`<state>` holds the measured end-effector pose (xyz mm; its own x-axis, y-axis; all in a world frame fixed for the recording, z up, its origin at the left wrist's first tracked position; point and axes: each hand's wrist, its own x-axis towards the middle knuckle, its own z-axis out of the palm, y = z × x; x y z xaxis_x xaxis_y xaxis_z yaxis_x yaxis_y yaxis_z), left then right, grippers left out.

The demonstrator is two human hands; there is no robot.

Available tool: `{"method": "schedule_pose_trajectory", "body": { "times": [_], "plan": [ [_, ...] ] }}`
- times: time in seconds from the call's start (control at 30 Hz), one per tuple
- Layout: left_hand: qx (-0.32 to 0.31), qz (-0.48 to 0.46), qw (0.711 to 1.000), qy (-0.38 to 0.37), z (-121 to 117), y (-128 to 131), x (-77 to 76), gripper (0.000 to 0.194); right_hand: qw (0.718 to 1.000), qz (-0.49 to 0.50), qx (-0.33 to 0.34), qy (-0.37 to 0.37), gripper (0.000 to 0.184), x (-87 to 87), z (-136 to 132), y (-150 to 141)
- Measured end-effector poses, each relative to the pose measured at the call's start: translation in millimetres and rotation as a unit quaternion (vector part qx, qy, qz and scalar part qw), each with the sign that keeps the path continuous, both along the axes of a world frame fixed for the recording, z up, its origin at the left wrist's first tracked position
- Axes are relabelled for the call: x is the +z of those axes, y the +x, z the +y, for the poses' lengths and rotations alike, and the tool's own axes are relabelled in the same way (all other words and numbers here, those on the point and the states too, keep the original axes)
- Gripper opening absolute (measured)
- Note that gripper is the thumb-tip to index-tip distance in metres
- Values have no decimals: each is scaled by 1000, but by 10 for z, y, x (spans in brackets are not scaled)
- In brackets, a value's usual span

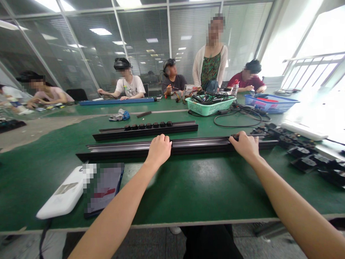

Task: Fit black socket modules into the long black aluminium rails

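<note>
At the near L of the green table (203, 196), a white device (63, 192) w/ a dark strap is laid just beside a phone (106, 188). Farther in, the long black rail (201, 146) is seen lying L–R across the mid table. Near its middle it is gripped by the L hand (159, 149), fingers curled over the top; toward its R end it is clamped by the R hand (246, 145). A small dark bit is seen at the R fingertips; whether it's a separate pc can't be told. At R, black parts (309, 157) are heaped near the rail end. Just beyond, a shorter rail (147, 133) is placed approx. parallel, w/ a row of black pcs (148, 126) on it. Farther, a blue-grey cloth (120, 115) is left at L, a green basket (208, 108) is filled w/ cables etc., and a blue basket (270, 103) is set to its R. At the far side, co-workers (130, 85) are seated and one standing person (211, 64) is seen btwn them.
</note>
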<state>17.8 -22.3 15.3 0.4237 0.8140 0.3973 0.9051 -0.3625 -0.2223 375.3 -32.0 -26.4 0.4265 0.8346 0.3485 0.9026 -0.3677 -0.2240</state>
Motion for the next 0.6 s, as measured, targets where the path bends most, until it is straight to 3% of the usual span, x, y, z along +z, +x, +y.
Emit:
{"method": "schedule_pose_trajectory", "body": {
  "times": [0.6],
  "plan": [
    [0,5,1000,2,11,-3,-8,33,1000,17,-12,-9,52,13,-2,30]
  ]
}}
